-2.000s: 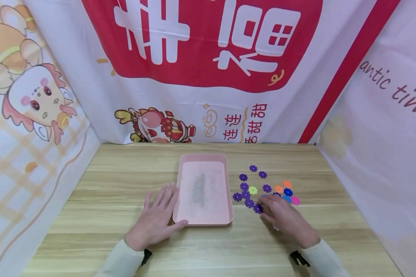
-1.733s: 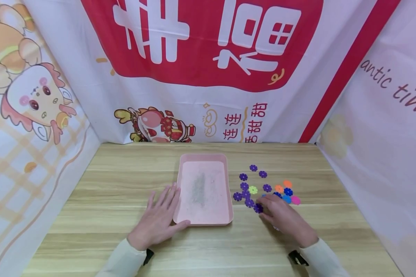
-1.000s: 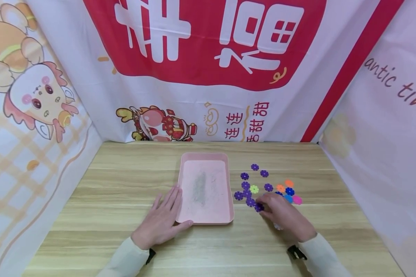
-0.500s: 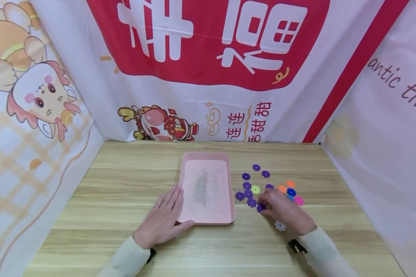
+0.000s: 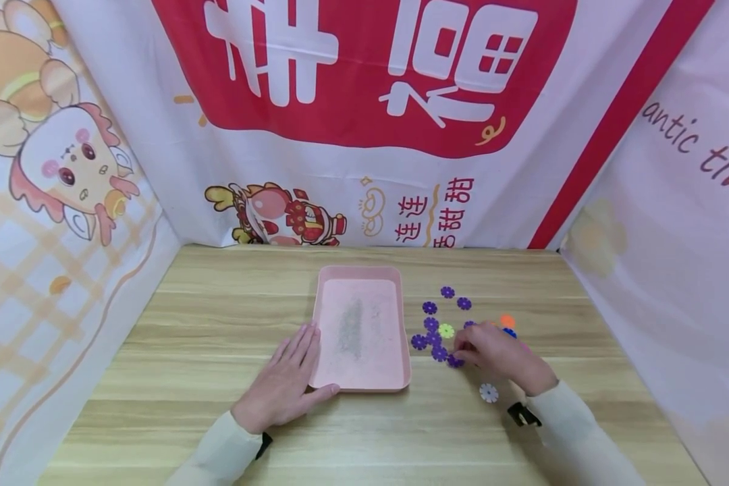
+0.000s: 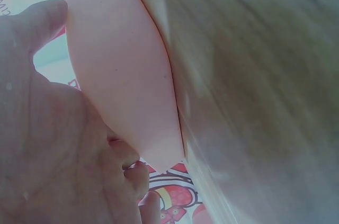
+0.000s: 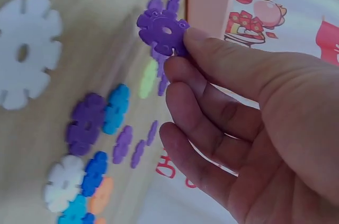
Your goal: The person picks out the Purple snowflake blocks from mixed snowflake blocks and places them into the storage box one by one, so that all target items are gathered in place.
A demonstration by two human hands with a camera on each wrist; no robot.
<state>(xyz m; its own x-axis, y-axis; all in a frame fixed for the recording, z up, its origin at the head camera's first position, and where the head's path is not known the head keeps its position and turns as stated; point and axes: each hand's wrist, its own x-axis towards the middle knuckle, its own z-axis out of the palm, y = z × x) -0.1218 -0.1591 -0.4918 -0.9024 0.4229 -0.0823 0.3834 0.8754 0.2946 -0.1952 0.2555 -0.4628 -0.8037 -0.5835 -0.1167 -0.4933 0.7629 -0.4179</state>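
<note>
My left hand [image 5: 282, 385] lies along the left side of a pink tray [image 5: 407, 358], its fingers straight on the rim and its thumb by the near corner. The left wrist view shows the tray's outer wall [image 6: 122, 60] beside the palm. To the right of the tray, my right hand [image 5: 501, 351] pinches a purple snowflake disc [image 7: 164, 32] by its edge between thumb and forefinger. The other fingers are bent behind it. Several more purple discs [image 5: 439, 353] and a lime green disc [image 5: 446, 331] lie left of this hand.
A white disc [image 5: 489, 393] lies nearer the body, below the right hand. Orange discs [image 5: 507, 321] and blue discs [image 7: 95, 173] lie beyond the right hand, partly hidden by it in the head view. Printed cloth walls [image 5: 364, 196] border the wooden table [image 5: 237, 290].
My right thumb and forefinger have come together on the purple disc, and the hand has shifted, uncovering the white disc. My left hand has slid slightly right against the tray.
</note>
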